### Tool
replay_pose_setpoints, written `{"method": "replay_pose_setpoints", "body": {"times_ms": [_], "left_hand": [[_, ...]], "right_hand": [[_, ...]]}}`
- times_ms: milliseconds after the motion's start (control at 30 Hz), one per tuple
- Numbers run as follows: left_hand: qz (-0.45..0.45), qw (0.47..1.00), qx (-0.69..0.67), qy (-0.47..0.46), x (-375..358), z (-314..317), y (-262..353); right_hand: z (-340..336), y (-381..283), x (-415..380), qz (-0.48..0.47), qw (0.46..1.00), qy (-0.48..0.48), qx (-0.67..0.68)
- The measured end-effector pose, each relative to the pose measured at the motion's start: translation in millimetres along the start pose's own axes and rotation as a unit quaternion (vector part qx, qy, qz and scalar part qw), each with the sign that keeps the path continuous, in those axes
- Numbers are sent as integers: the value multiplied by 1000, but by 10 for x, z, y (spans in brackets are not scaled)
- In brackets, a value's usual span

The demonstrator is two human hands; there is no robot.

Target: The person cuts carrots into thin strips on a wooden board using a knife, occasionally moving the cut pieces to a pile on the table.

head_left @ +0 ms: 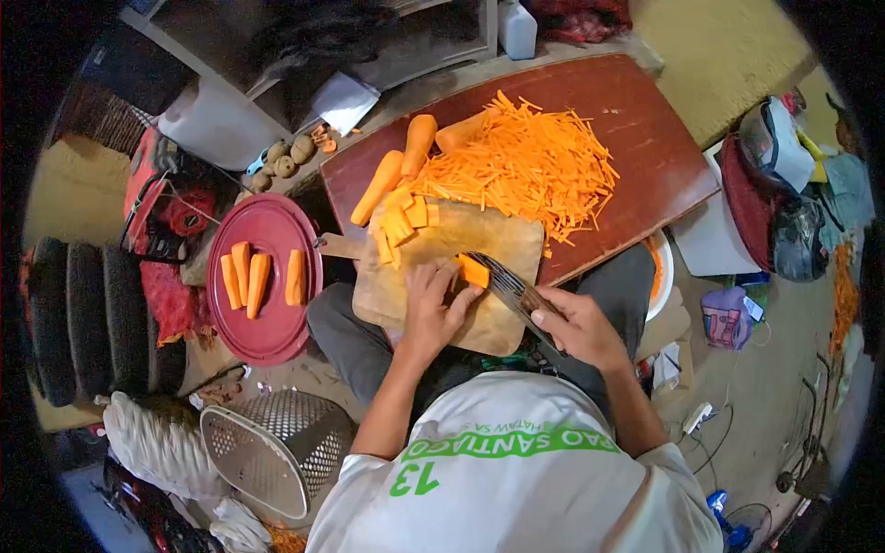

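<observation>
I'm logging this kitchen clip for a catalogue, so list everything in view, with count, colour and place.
pale wooden cutting board: one, on the person's lap
orange carrot block: one, on the board under the left fingers
flat orange carrot slabs: a small stack, at the board's far edge
orange carrot matchsticks: a big heap, on the dark red wooden tabletop
whole peeled orange carrots: three or so, left of the heap
round maroon plastic lid: one, at left, bearing four orange carrot pieces
perforated metal basket: one, silver, lower left
left hand: pressing the block
right hand: grip closed on a dark-handled knife
</observation>
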State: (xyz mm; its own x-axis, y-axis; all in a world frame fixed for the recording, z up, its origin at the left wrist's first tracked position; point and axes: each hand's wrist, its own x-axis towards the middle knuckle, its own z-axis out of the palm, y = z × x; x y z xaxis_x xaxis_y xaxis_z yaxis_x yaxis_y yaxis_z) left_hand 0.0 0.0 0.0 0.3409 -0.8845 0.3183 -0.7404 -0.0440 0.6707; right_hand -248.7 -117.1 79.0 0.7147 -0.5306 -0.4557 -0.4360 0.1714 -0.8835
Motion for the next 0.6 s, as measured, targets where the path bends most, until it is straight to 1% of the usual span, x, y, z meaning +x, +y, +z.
{"method": "replay_pose_setpoints", "body": {"times_ms": [67,100,167,267,367,467,567,600], "left_hand": [[19,1000,-13,20,-8,-23,65],[18,999,-26,43,29,109,103],[13,997,-18,68,-14,54,99],[-83,989,-110,61,-82,58,-32],[-152,954,-246,75,-27,-29,89],[-201,922,-321,82,-1,-124,147],[-258,909,-315,91,-35,-101,61],[-217,934,-266,99,-58,-74,-39]], "right_hand": [[18,22,-2,-35,999,4,8],[2,24,-6,-50,999,8,4],[121,0,9,-85,996,7,0],[216,80,101,-176,984,10,-3],[197,53,96,-164,986,7,-26],[171,-41,48,-168,985,11,-32],[135,-122,-23,-102,994,2,-27],[129,-120,-27,-97,995,10,-29]]}}
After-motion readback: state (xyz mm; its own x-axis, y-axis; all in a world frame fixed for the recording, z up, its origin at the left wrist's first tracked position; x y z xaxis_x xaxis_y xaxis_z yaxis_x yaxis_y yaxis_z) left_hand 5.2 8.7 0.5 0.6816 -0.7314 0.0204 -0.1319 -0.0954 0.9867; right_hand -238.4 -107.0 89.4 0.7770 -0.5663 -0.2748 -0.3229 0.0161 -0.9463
